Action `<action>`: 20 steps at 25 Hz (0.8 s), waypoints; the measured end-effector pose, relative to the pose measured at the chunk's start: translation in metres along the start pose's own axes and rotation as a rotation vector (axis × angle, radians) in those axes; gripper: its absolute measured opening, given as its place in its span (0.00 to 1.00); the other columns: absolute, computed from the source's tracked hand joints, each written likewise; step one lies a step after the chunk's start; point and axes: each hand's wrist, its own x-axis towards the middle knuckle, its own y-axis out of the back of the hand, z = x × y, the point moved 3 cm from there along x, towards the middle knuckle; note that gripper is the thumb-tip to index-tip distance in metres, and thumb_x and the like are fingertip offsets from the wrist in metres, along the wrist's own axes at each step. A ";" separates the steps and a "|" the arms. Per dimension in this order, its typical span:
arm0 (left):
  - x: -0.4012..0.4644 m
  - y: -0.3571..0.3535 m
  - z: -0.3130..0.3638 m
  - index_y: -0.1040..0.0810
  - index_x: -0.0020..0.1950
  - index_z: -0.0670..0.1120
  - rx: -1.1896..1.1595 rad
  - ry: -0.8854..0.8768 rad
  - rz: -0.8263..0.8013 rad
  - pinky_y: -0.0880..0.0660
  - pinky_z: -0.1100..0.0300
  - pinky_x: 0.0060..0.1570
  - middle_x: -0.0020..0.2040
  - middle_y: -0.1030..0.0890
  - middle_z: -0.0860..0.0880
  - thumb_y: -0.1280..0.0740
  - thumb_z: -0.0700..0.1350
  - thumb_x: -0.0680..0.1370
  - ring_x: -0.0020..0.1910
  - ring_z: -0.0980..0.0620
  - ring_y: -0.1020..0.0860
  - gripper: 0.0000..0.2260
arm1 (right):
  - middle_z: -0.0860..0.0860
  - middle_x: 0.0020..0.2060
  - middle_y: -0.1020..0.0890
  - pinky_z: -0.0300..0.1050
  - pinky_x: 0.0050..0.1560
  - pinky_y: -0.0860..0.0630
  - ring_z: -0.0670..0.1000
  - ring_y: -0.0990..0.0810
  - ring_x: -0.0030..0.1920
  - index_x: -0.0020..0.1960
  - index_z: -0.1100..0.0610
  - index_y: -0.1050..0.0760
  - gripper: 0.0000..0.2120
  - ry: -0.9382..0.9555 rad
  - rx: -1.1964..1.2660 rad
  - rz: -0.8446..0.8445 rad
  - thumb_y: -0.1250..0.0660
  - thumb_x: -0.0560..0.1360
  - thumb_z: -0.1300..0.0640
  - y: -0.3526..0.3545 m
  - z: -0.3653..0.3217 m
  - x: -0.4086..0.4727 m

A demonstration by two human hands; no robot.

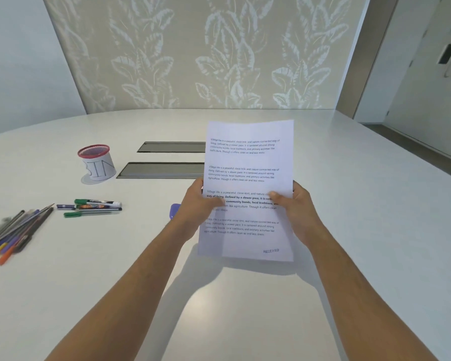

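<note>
Two bare forearms reach forward from the near edge of the white table point(349, 204), and both hands hold one printed sheet of paper point(248, 162) up off the tabletop, roughly upright and facing the camera, right of the table's middle. The left hand point(197, 204) pinches the sheet's left edge, thumb lying across the front over the third block of text, fingers hidden behind. The right hand point(296, 207) grips the right edge at about the same height, thumb on the front, fingers curled behind the page. The sheet carries four short blocks of text, part of the third in bold, and the word RECEIVED near its lower right corner; its shadow falls on the table just below. A small purple thing point(174, 210) peeks out just behind the left wrist; what it is cannot be told. Off to the left lie a fan of coloured pens point(16, 233) near the table's edge and, a little farther in, a few markers point(94, 206) side by side. Beyond them stands a red-rimmed cup point(97, 162) wrapped in paper lettered BIN. Two narrow dark slots point(167, 158) are set in the tabletop behind the sheet, and a leaf-patterned wall point(206, 48) rises at the far end.
</note>
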 end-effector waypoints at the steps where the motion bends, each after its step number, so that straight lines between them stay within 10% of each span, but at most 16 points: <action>1: 0.001 0.007 -0.003 0.28 0.61 0.47 0.005 0.042 -0.003 0.22 0.45 0.55 0.53 0.16 0.48 0.30 0.35 0.73 0.52 0.46 0.17 0.19 | 0.56 0.56 0.15 0.51 0.56 0.20 0.56 0.15 0.55 0.63 0.61 0.22 0.16 -0.040 0.001 -0.018 0.33 0.77 0.69 -0.003 0.004 0.001; 6: 0.007 0.044 -0.019 0.28 0.62 0.48 0.147 0.041 0.150 0.20 0.50 0.48 0.47 0.18 0.50 0.29 0.46 0.75 0.43 0.51 0.17 0.17 | 0.59 0.53 0.15 0.53 0.57 0.20 0.57 0.15 0.50 0.61 0.64 0.21 0.15 -0.243 -0.020 -0.046 0.33 0.75 0.71 -0.014 0.032 0.000; 12: 0.020 0.087 -0.041 0.22 0.58 0.45 0.679 0.088 0.473 0.28 0.56 0.48 0.54 0.19 0.47 0.36 0.52 0.77 0.50 0.47 0.23 0.15 | 0.52 0.43 0.12 0.39 0.36 0.20 0.50 0.13 0.40 0.55 0.61 0.19 0.12 -0.340 -0.052 -0.034 0.34 0.75 0.72 -0.012 0.051 -0.004; 20: 0.018 0.082 -0.059 0.19 0.49 0.47 0.453 0.200 0.378 0.18 0.49 0.43 0.44 0.17 0.44 0.31 0.44 0.73 0.41 0.43 0.17 0.05 | 0.52 0.43 0.13 0.38 0.35 0.20 0.48 0.14 0.37 0.49 0.58 0.19 0.11 -0.394 -0.134 -0.002 0.33 0.74 0.72 -0.013 0.055 -0.004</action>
